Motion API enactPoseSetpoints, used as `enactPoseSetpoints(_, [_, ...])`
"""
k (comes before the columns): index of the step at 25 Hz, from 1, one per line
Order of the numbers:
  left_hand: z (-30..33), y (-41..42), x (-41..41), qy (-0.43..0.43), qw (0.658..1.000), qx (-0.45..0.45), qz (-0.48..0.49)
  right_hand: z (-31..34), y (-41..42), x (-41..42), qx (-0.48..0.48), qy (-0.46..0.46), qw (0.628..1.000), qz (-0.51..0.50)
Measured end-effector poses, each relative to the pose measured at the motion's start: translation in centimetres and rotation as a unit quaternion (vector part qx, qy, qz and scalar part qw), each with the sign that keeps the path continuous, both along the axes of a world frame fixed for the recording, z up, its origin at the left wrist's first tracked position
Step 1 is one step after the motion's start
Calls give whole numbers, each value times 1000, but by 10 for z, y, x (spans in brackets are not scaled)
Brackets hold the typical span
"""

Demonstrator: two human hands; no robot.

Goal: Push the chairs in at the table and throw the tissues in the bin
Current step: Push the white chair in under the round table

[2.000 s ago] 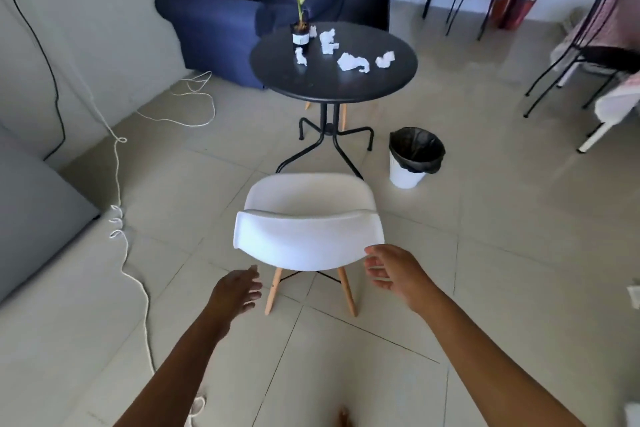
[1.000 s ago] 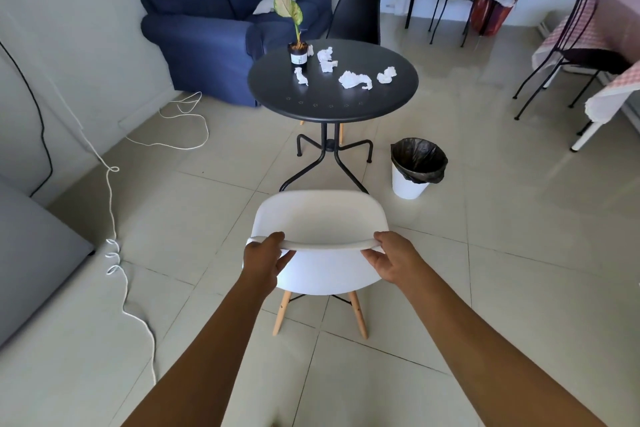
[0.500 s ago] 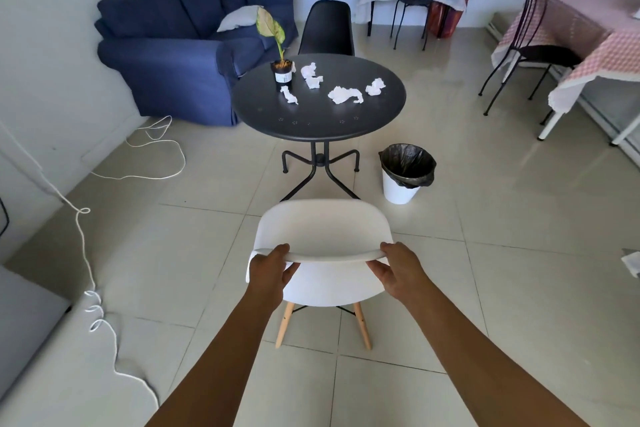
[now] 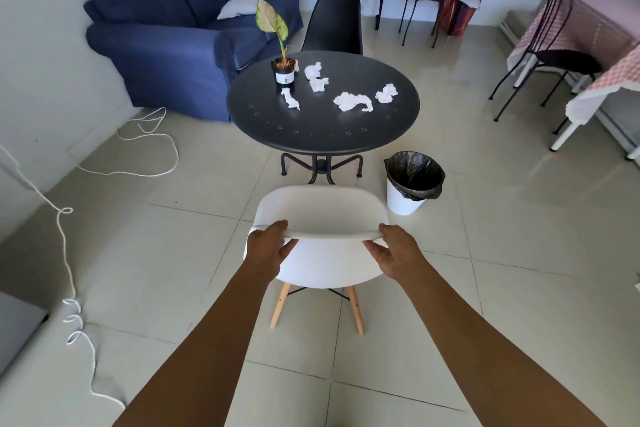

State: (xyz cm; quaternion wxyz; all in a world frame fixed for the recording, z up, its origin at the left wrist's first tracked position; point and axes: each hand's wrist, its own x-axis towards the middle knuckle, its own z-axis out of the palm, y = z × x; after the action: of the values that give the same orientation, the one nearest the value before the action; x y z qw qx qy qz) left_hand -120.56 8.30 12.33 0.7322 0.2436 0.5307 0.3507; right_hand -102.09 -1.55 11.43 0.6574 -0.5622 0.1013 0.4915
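A white chair (image 4: 322, 208) with wooden legs stands just short of the round black table (image 4: 322, 130), its seat facing the table. My left hand (image 4: 268, 248) grips the left end of the chair's backrest top. My right hand (image 4: 398, 253) grips the right end. Several crumpled white tissues (image 4: 351, 102) lie on the tabletop beside a small potted plant (image 4: 284, 69). A black chair (image 4: 334, 24) stands at the table's far side. A white bin (image 4: 414, 182) with a black liner stands on the floor right of the table's base.
A blue sofa (image 4: 173, 42) stands at the back left. A white cord (image 4: 65, 246) trails over the floor on the left. Black metal chairs (image 4: 550, 55) and cloth-covered tables (image 4: 609, 45) stand on the right and at the back.
Both hands closed on the white chair's backrest, and the chair has moved forward toward the table. The table and bin appear nearer.
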Motion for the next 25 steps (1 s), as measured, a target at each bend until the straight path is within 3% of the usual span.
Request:
enactPoseSetpoints(3, [0, 28, 15, -7, 1000, -4, 5, 1, 27, 14, -5, -46, 998, 36])
enactPoseSetpoints(8, [3, 63, 33, -1, 1000, 4, -12, 1, 63, 32, -2, -45, 998, 41])
enactPoseSetpoints(15, [8, 94, 45, -1, 1000, -6, -17, 8, 90, 48, 10, 22, 1000, 5])
enactPoseSetpoints(21, [8, 110, 49, -5, 999, -3, -40, 9, 106, 51, 9, -45, 998, 44])
enactPoseSetpoints(25, [7, 119, 51, 0, 999, -3, -51, 6, 114, 57, -85, -112, 984, 107])
